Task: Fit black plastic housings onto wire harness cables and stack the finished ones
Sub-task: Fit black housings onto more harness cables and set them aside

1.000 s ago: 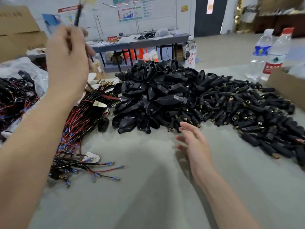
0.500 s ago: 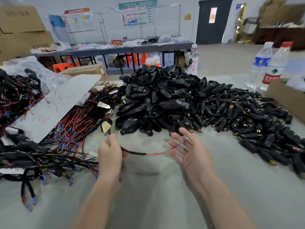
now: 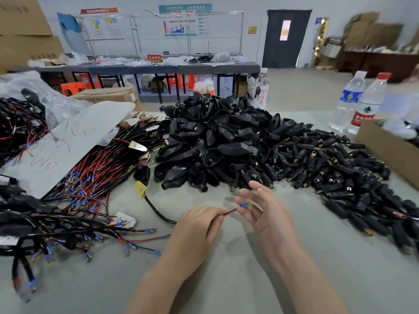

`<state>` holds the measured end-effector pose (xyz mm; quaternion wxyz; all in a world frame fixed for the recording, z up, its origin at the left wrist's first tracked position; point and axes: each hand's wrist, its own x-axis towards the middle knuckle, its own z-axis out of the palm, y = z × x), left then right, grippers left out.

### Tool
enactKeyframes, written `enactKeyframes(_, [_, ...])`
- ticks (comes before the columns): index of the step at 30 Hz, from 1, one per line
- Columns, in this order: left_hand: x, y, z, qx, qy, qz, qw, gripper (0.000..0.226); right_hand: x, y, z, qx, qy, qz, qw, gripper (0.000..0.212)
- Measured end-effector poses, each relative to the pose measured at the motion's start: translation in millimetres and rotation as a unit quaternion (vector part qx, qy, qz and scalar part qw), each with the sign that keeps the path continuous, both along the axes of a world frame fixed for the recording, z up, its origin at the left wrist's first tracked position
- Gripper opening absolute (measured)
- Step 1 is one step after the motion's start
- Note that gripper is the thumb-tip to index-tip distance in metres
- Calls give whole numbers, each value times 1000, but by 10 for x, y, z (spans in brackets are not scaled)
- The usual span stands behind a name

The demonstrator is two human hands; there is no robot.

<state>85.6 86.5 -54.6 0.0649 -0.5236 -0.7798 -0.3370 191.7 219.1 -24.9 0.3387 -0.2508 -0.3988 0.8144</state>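
Observation:
My left hand [image 3: 196, 225] grips one black wire harness cable [image 3: 157, 213] near its red and black wire ends; a yellow tag [image 3: 140, 189] hangs on its far end. My right hand [image 3: 264, 214] has its fingers spread, and the cable's blue terminal [image 3: 244, 204] lies against its fingertips. A big heap of black plastic housings [image 3: 215, 146] lies straight ahead. Loose harness cables [image 3: 90, 175] with red wires and blue terminals are piled to the left.
Small black connector plugs [image 3: 340, 175] spread over the right of the grey table [image 3: 226, 279]. A cardboard box [image 3: 390, 150] and two water bottles [image 3: 356, 103] stand at the far right. A grey sheet [image 3: 68, 143] and more cables [image 3: 18, 128] lie far left.
My left hand came down from high on the left with a cable, then slid along it to the wire ends. My right hand's fingers met the blue terminal.

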Motion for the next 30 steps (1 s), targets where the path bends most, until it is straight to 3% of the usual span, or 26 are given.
enactKeyframes(3, [-21,-10,5,70,-111,43,990,12,-39,169,14,200,-153,-88,964,25])
enactKeyframes(5, [-43,-11,9,93,-155,64,981,13,-116,308,43,311,-234,-111,914,27])
enactKeyframes(9, [-72,-11,14,101,-187,66,975,19,-335,475,66,471,-374,-61,796,29])
enactKeyframes(13, [-103,-13,6,125,-194,82,970,18,-539,407,155,559,-374,-84,736,30])
enactKeyframes(16, [-118,-14,1,123,-192,96,969,18,-649,384,162,592,-456,-64,661,35])
enactKeyframes(18, [-118,-24,-8,118,-191,98,969,18,-637,396,114,584,-495,-39,642,35])
enactKeyframes(23, [-100,-20,18,104,-178,101,973,19,-540,467,88,561,-488,21,669,42])
enactKeyframes(25, [-75,-21,39,94,-168,93,977,19,-477,482,139,522,-487,34,700,49])
enactKeyframes(26, [-56,-28,52,91,-162,83,979,18,-420,479,149,486,-464,28,740,50])
enactKeyframes(27, [-32,-39,68,90,-152,72,982,17,-335,460,153,425,-414,21,805,45])
enactKeyframes(29, [26,-50,104,88,-126,52,987,15,-145,392,145,213,-245,50,944,32])
enactKeyframes(30, [56,-47,122,86,-114,43,989,14,-57,349,119,91,-152,65,982,29])
